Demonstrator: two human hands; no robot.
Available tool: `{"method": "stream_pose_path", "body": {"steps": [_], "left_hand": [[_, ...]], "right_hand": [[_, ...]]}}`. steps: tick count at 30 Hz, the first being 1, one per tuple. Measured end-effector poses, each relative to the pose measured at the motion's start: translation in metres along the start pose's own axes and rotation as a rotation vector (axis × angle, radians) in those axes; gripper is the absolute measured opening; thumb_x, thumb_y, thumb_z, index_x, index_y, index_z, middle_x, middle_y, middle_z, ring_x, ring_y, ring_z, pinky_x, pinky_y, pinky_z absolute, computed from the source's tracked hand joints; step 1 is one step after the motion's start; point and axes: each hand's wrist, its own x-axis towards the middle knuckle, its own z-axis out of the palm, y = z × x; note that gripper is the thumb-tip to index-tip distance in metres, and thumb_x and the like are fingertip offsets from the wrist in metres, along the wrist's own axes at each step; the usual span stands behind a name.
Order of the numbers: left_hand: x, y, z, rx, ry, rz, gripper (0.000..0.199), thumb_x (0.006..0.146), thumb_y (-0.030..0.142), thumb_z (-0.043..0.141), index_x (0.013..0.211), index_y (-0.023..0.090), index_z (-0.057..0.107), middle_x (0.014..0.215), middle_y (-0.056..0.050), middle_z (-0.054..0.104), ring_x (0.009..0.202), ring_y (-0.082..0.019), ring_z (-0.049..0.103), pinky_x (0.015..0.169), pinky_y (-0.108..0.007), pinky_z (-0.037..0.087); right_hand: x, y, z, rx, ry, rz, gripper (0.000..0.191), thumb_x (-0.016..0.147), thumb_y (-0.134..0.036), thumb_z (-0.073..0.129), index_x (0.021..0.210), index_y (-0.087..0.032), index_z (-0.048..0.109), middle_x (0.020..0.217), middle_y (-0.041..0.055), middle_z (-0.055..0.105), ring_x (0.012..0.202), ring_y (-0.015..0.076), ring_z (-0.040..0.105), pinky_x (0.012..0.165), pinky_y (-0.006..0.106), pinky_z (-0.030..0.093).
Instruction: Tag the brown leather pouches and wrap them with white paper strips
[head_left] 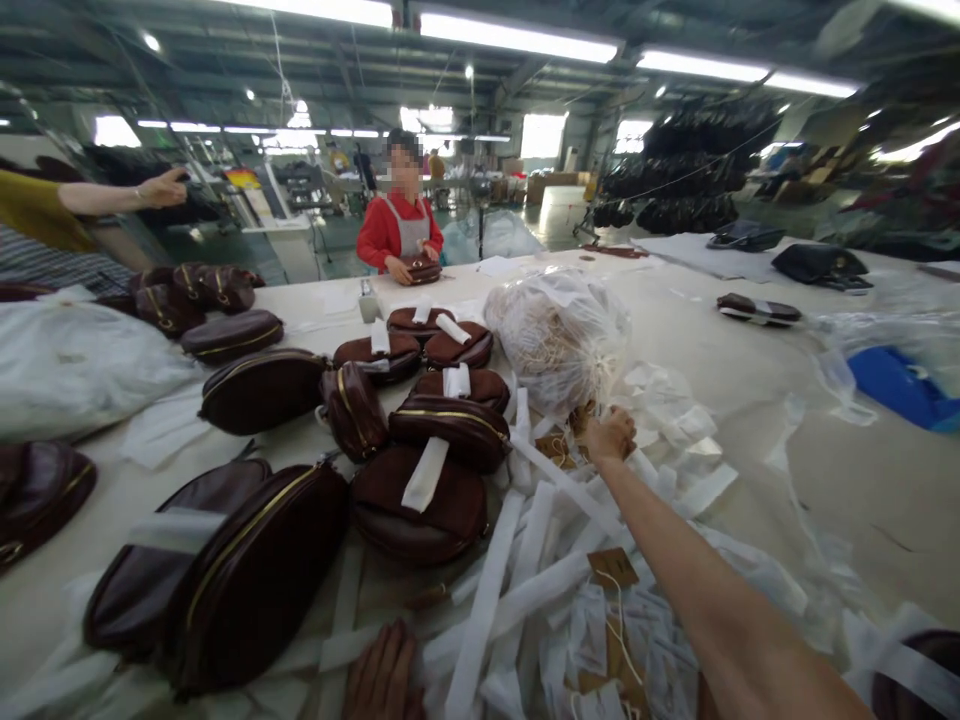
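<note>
My right hand [611, 435] reaches across the table to the gathered end of a clear plastic bag [559, 335]. Its fingers are curled beside some brown tags with white strings [555, 447]; what they grip is hidden. At the near edge, my left hand [384, 672] lies with its fingers stretched out, by loose white paper strips [487, 560]. Left of the strips, several dark brown leather bags with gold zippers [251, 580] sit close together. White paper wraps some of them, such as the round bag [420, 510] in the middle.
Across the table [675, 310], a person in red [401, 235] handles a small brown bag [422, 270]. Another person's arm [112, 195] extends from the left. A white plastic sack [82, 370] lies left; black bags [821, 265] and a blue item [904, 385] lie right.
</note>
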Motion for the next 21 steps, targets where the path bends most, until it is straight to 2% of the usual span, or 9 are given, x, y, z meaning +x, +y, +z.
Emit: {"method": "stream_pose_path", "body": {"steps": [3,5,9,11,13,15,18,21], "left_hand": [[0.009,0.006,-0.025,-0.035,-0.157,-0.094,0.049,0.085,0.02,0.041,0.134,0.013,0.04,0.124,-0.012,0.059,0.119,-0.023,0.052,0.101,-0.036,0.038],[0.015,0.01,-0.035,-0.098,-0.255,-0.144,0.044,0.085,0.02,0.04,0.128,0.012,0.046,0.131,-0.014,0.054,0.126,-0.024,0.045,0.105,-0.039,0.036],[0.02,0.015,-0.04,-0.315,-0.416,-0.314,0.041,0.087,0.02,0.039,0.125,0.009,0.049,0.134,-0.018,0.049,0.13,-0.028,0.04,0.106,-0.048,0.034],[0.022,0.017,-0.042,-0.385,-0.444,-0.367,0.04,0.088,0.02,0.039,0.125,0.008,0.049,0.136,-0.02,0.047,0.131,-0.03,0.037,0.107,-0.051,0.032],[0.025,0.018,-0.045,-0.42,-0.444,-0.38,0.04,0.088,0.019,0.04,0.124,0.007,0.048,0.136,-0.02,0.046,0.132,-0.03,0.036,0.108,-0.053,0.03],[0.029,0.017,-0.047,-0.466,-0.451,-0.398,0.04,0.087,0.018,0.042,0.124,0.006,0.048,0.137,-0.021,0.045,0.132,-0.031,0.035,0.109,-0.054,0.027],[0.037,0.011,-0.048,-0.549,-0.475,-0.435,0.041,0.082,0.019,0.051,0.121,0.006,0.05,0.136,-0.022,0.045,0.131,-0.033,0.036,0.109,-0.054,0.027],[0.046,-0.001,-0.051,-0.66,-0.502,-0.461,0.037,0.074,0.019,0.061,0.109,0.007,0.058,0.129,-0.021,0.052,0.125,-0.034,0.043,0.105,-0.051,0.035]], "right_hand": [[-0.025,-0.013,-0.008,-0.004,-0.064,-0.242,0.041,0.088,-0.02,0.04,0.126,-0.006,0.043,0.127,0.0226,0.047,0.122,0.0318,0.04,0.097,0.047,0.035],[-0.053,-0.024,-0.011,0.008,-0.18,-0.461,0.038,0.087,-0.019,0.04,0.124,-0.008,0.047,0.126,0.0201,0.049,0.12,0.0293,0.04,0.099,0.043,0.032],[-0.143,-0.03,-0.017,0.024,-0.53,-0.896,0.02,0.084,-0.019,0.049,0.1,-0.019,0.062,0.108,0.0074,0.063,0.104,0.019,0.053,0.093,0.028,0.036],[-0.192,-0.024,-0.015,-0.002,-0.667,-1.031,0.012,0.082,-0.02,0.056,0.088,-0.023,0.065,0.098,0.0036,0.066,0.097,0.0179,0.056,0.089,0.026,0.037],[-0.231,-0.019,-0.008,-0.045,-0.719,-1.07,0.007,0.078,-0.021,0.062,0.083,-0.022,0.065,0.095,0.006,0.067,0.096,0.0215,0.055,0.089,0.032,0.036],[-0.255,-0.017,0.002,-0.082,-0.719,-1.034,0.005,0.075,-0.016,0.062,0.079,-0.019,0.065,0.091,0.0102,0.068,0.096,0.0252,0.055,0.09,0.038,0.035],[-0.266,-0.021,0.01,-0.055,-0.702,-0.933,0.015,0.076,-0.008,0.055,0.068,-0.017,0.063,0.082,0.0114,0.068,0.093,0.0257,0.056,0.089,0.041,0.034],[-0.262,-0.024,0.002,0.086,-0.689,-0.834,0.013,0.076,-0.012,0.056,0.067,-0.018,0.063,0.082,0.0093,0.068,0.092,0.0246,0.056,0.086,0.038,0.037]]}}
